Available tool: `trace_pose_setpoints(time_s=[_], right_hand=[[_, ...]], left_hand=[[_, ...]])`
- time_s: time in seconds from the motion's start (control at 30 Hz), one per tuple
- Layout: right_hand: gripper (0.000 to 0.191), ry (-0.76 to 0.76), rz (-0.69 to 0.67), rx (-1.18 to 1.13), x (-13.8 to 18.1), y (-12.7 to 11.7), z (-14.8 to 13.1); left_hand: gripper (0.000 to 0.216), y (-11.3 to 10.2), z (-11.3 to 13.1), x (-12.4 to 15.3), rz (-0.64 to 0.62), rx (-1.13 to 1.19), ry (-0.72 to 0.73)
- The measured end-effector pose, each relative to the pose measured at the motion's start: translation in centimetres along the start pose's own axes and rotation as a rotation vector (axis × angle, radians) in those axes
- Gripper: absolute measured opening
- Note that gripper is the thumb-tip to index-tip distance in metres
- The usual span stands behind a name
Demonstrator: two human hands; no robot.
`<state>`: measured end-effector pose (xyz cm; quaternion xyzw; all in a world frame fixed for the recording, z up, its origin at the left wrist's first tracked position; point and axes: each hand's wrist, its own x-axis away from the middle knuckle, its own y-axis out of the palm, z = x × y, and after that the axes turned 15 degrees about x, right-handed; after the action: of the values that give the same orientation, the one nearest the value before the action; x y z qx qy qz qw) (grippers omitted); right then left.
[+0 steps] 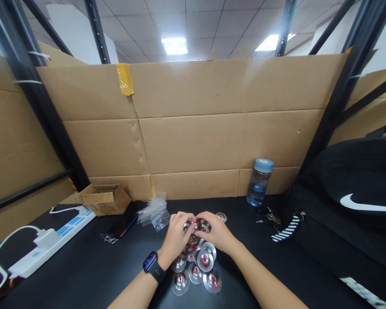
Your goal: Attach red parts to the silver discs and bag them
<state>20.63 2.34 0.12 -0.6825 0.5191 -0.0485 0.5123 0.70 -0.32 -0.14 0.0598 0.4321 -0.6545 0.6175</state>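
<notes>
Shiny discs (200, 261) are lying in a loose, overlapping heap on the black table (116, 266), spreading beneath the hands and toward the wearer. The left hand (175, 235) and the right hand (218, 234) are facing each other over the heap's far end, their fingers gripping what is appearing to be one more disc, partly hidden. Each piece is looking light and stiff, its smooth surface probably being slippery; fragility is remaining unclear. The thin outer rim is seemingly offering the best hold, leaving the small red centre (215, 282) untouched.
</notes>
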Motion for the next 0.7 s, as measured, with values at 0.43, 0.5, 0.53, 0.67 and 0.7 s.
trace_pose_setpoints(time_s=[0.43,0.5,0.53,0.67,0.7], right_hand=[[0.062,0.151,0.007,-0.436,0.33,0.32,-0.19],[0.063,0.211,-0.038,-0.663,0.25,0.36,-0.32],[0.064,0.227,-0.058,-0.736,0.22,0.38,-0.42],[0.065,0.251,-0.094,-0.812,0.3,0.72,-0.88],[0.064,0.256,-0.095,-0.818,0.31,0.8,-0.99]], left_hand=[[0.011,-0.24,0.73,0.08,0.16,0.201,0.003],[0.004,-0.23,0.6,0.06,0.123,0.258,-0.036],[0.003,-0.16,0.53,0.08,0.101,0.281,-0.048],[0.007,0.33,0.36,0.23,0.08,0.313,-0.1],[0.009,0.4,0.36,0.24,0.089,0.313,-0.111]])
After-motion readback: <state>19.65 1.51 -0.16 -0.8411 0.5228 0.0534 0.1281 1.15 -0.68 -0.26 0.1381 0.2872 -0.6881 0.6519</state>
